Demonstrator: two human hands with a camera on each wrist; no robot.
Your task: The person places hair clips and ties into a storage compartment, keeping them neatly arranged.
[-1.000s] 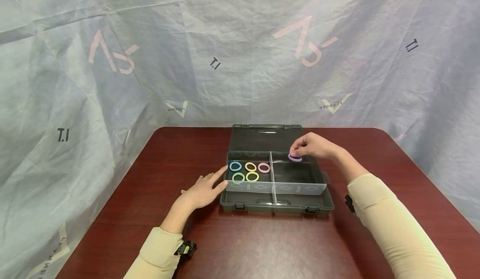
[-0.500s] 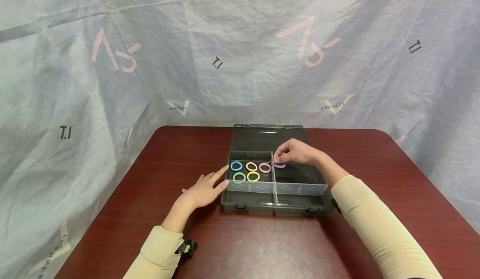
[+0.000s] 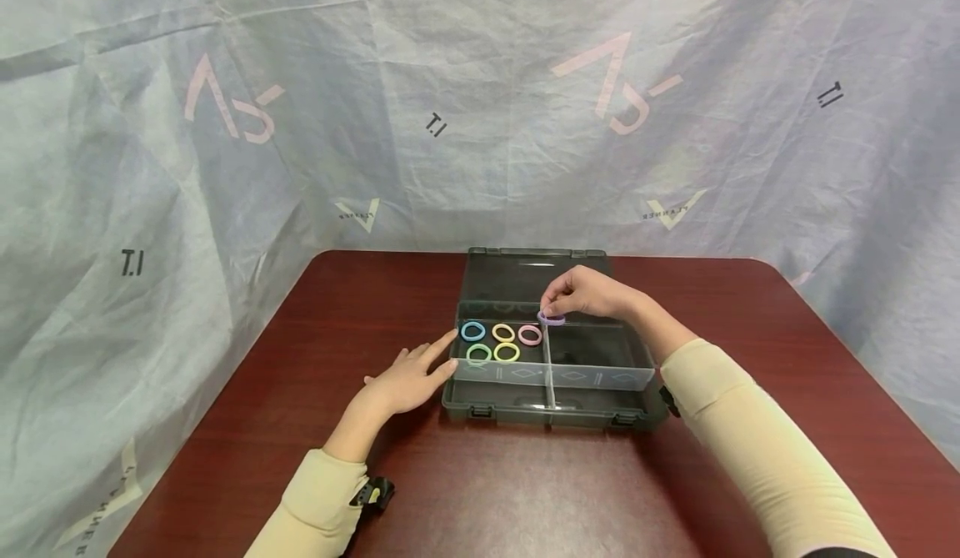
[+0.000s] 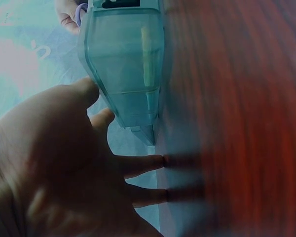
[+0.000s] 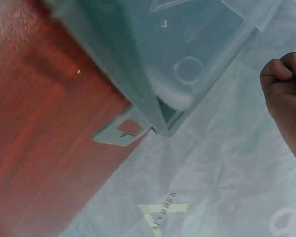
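Observation:
In the head view, my right hand (image 3: 588,293) pinches a purple hair tie (image 3: 555,321) between thumb and fingers, above the divider (image 3: 547,349) of a clear tray. My left hand (image 3: 408,381) is spread, its forefinger and thumb at the left side of the grey see-through box (image 3: 517,418). The left wrist view shows that thumb and forefinger against the box wall (image 4: 121,59). In the tray's left compartment lie a blue hair tie (image 3: 472,331), a pink hair tie (image 3: 529,335) and several yellow and green ones. The right wrist view shows curled fingers (image 5: 276,71); the hair tie is hidden there.
The clear tray (image 3: 600,377) sits across the back of the box, with an open front section before it. The lid (image 3: 517,274) lies folded back behind. All stand on a dark red table (image 3: 525,491); a grey cloth (image 3: 480,141) hangs behind.
My right hand has carried the purple hair tie leftward from over the right compartment to the divider, then lifted it slightly. My left hand has stayed in place.

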